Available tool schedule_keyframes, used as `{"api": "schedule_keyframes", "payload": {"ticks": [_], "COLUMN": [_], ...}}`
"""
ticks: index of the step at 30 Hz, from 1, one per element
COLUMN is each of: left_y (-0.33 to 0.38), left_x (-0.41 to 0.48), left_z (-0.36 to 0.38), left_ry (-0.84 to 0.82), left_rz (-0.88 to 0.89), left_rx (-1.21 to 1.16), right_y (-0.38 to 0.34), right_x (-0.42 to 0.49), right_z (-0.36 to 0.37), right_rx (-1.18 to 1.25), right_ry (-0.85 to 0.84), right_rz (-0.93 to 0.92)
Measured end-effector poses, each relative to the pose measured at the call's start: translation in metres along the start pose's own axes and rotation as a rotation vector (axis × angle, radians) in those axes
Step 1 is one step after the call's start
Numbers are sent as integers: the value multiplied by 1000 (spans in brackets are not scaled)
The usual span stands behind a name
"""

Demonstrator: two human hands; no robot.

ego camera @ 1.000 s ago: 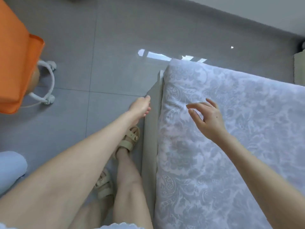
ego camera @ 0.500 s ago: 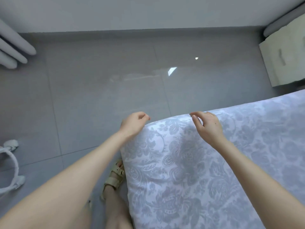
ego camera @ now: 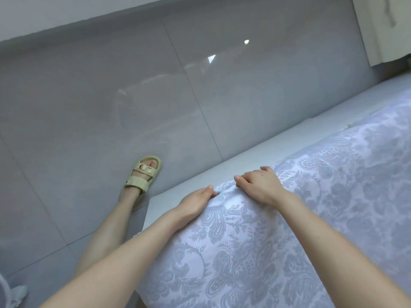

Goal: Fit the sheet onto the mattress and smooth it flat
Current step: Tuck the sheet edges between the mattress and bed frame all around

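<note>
Sheet [ego camera: 255,252]: white floral, draped over the bed's near corner, above grey bed base [ego camera: 244,156] | left grip [ego camera: 195,201]: pinching sheet's corner edge | right grip [ego camera: 259,185]: fingers curled over same edge, just beside | sandalled foot [ego camera: 143,174]: on tiled floor [ego camera: 111,96]

Looking down steeply from head height through one wide-angle lens, facing forward and tilting, slanting the tile lines of the grey floor [ego camera: 111,96]. Sitting close over both forearms, catching the left hand [ego camera: 195,200] and right hand [ego camera: 259,185] just below the frame's middle. Taking in the patterned sheet [ego camera: 289,252] across the lower right, floor across the upper left, a sandalled foot [ego camera: 144,172] left of centre, a wall strip [ego camera: 66,10] along the top edge.
</note>
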State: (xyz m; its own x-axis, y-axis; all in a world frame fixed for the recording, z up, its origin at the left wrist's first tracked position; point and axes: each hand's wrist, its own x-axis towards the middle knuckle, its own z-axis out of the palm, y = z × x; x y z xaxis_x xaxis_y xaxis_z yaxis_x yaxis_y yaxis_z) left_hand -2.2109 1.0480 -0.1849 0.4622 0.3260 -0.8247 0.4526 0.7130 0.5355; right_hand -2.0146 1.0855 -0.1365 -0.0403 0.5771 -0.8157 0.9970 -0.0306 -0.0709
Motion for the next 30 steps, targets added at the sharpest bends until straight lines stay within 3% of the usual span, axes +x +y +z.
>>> {"api": "schedule_keyframes", "payload": {"ticks": [5,10,12,15,16,19,23,27,30], "left_y": [2,7,5,0,0,3,15,12,-2], "left_x": [9,6,3,3,4,6,5,-1,-6], "left_z": [2,-7,-9,-7,-5,-4,-11,-18,-16], "left_ry": [-122,-216,-237,-220,-213,-236,-332,-106,-254], "left_rz": [-136,-236,-256,-255,-251,-262,-286,-81,-123], "left_rx": [-47,-138,-161,-125,-100,-73,-73,54,-133], "right_y": [-14,-19,-20,-17,-17,-18,-22,-34,-35], "right_x": [13,18,23,27,29,30,39,50,54], "right_z": [-6,-11,-12,-11,-11,-13,-21,-27,-24], "right_rx": [-80,-68,35,348,448,535,344,207,176], "right_ry": [-177,-433,-394,-137,-161,-465,-777,-937,-999], "right_rz": [-80,-14,12,28,45,106,161,209,236]}}
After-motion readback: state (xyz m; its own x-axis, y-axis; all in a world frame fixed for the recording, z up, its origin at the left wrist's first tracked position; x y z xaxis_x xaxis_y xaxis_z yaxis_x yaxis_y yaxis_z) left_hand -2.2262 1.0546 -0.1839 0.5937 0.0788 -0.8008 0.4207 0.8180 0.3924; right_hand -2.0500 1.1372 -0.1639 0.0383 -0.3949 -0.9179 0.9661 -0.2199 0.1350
